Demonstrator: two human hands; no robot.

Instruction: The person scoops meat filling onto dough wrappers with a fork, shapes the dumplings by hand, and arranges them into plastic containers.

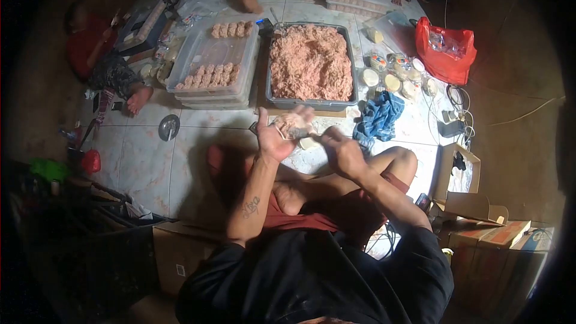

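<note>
Left hand [271,144] spread palm-up, bearing meat portion [291,122]; right hand [346,155] wrapped round handle of blurred tool [298,134], perhaps spatula. Both just short of meat tub's near edge; meat tub [313,107] ahead. Narrow gap parts it from clear tray [207,59], left. Blue cloth [382,115] near, right. Tile floor [139,159] stretches wide at left, around metal dish [169,127].
</note>
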